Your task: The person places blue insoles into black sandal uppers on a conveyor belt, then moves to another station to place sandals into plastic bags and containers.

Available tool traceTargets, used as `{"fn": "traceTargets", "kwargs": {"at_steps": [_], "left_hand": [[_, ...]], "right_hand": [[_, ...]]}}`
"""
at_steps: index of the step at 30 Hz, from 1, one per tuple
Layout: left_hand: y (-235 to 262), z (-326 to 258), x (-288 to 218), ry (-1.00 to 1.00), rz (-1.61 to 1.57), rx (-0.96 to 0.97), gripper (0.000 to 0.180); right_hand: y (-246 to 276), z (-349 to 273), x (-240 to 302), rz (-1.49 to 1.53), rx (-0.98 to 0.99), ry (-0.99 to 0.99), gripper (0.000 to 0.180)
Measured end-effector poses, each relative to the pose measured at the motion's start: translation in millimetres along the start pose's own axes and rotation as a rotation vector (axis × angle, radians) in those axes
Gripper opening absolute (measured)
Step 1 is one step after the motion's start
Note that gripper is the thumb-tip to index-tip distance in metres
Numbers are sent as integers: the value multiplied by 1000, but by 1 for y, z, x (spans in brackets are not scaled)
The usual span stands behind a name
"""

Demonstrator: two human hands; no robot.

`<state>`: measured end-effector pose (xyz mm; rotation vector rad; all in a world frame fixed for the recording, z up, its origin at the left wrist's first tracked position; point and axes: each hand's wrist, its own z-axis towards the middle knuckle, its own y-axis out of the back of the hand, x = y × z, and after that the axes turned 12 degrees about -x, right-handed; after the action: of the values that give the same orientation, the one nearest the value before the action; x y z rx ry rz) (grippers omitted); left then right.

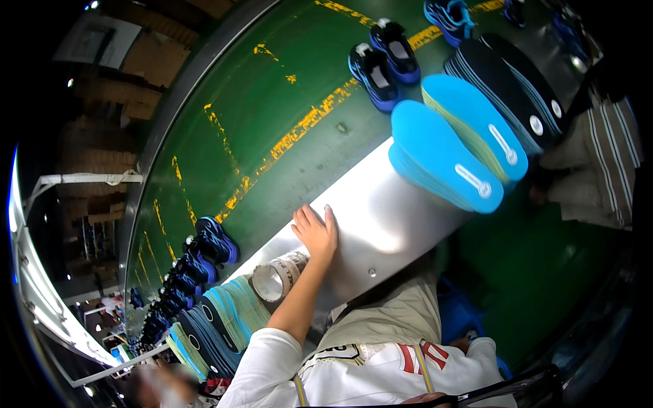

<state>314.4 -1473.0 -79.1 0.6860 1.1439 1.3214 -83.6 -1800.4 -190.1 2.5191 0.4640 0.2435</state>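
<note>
My left hand (317, 232) lies flat on a shiny metal sheet (367, 204), fingers stretched and thumb apart, holding nothing. Close to that forearm is a short cylinder (277, 277) with a printed wrapping and a whitish end. To the right of the hand, two stacks of bright blue insoles (435, 146) rest on the sheet's far end, and stacks of black insoles (500, 88) lie beyond them. Down at my right side, my right hand (462, 344) is only partly visible near the sleeve; its fingers cannot be made out.
More striped and dark insoles (235, 316) stand stacked at the lower left. A row of dark blue sneakers (197, 262) runs along the left, with other sneakers (381, 68) at the top. Beyond the sheet stretches a green surface with yellow lines (272, 102). Another person (598, 163) is at right.
</note>
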Motion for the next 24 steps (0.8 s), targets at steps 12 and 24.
{"fn": "traceTargets", "kwargs": {"at_steps": [12, 24], "left_hand": [[9, 4, -6, 92, 99, 153, 61], [14, 19, -22, 163, 26, 133, 57]], "right_hand": [[108, 64, 170, -141, 52, 171, 41], [171, 114, 251, -449, 102, 333, 49]]}}
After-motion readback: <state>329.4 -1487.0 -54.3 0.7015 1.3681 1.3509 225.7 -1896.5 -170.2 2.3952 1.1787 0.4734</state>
